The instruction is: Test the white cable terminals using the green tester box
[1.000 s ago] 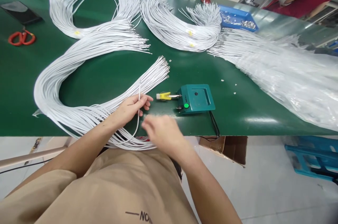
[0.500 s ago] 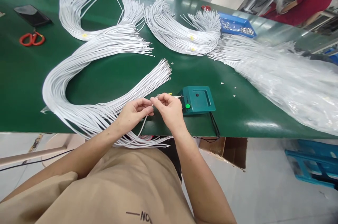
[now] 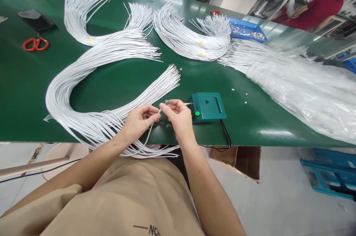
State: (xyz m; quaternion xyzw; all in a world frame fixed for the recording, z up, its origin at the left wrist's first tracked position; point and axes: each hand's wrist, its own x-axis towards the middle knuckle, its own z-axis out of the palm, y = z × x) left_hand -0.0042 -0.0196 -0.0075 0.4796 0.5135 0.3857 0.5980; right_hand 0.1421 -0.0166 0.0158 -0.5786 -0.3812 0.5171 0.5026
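"Green-topped, the bench (image 3: 16, 80) runs across the room; what lies at its left end?"

"A dark phone-like slab (image 3: 36, 20), with orange-handled scissors (image 3: 35, 44) just on its near side."

"And next to those?"

"One big bundle of white wires (image 3: 59, 87), curved like a C that opens to the right, its lower run spilling past the bench's near edge."

"What about the middle?"

"There the left hand (image 3: 157, 112) pinches a single white wire (image 3: 149, 132) between thumb and fingers, its length drooping toward the bundle. Close beside it, the right hand (image 3: 164, 104) has thumb and fingertips drawn near each other at the wire's upper end. Whether they grip it cannot be told; the fingers hide that spot."

"And farther right?"

"A teal box (image 3: 208, 107) with a green button (image 3: 197, 113), its metal rod (image 3: 188, 104) pointing at the right hand. Farther back sits a blue tray (image 3: 244, 24) of small pieces, then plastic-wrapped wires (image 3: 300, 87)."
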